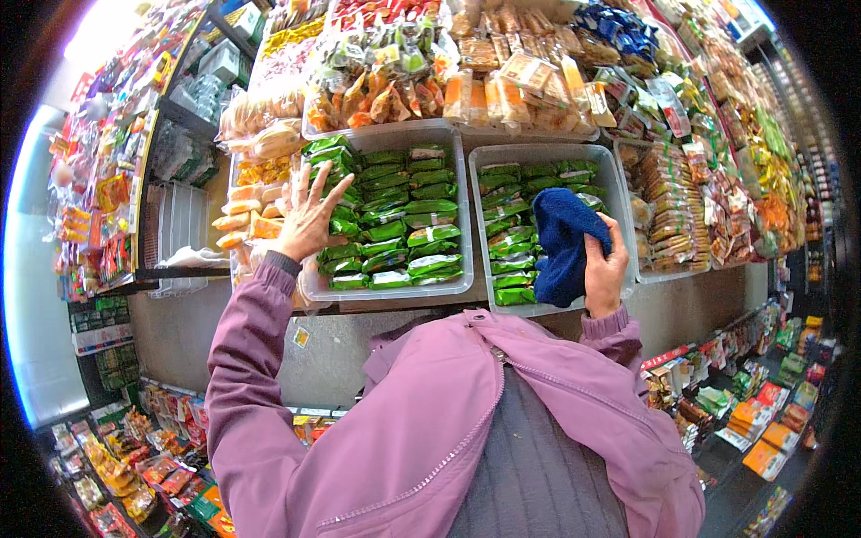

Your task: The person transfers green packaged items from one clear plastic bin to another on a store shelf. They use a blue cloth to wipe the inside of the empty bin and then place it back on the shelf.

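My left hand is spread, fingers apart, over the left edge of a clear plastic bin filled with rows of green snack packets. It touches or hovers just over the packets; which one I cannot tell. In my right hand is a dark blue cloth, pinched at its right side and hanging down. The cloth covers part of a second clear plastic bin, which also holds green packets in rows. A narrow gap separates the two bins.
Behind the bins lie wrapped snacks and orange-and-green bags. Pale packaged pieces border the left bin. On the right stands a bin of stacked wrapped biscuits. A dark shelf juts out at left, and lower shelves hold packets.
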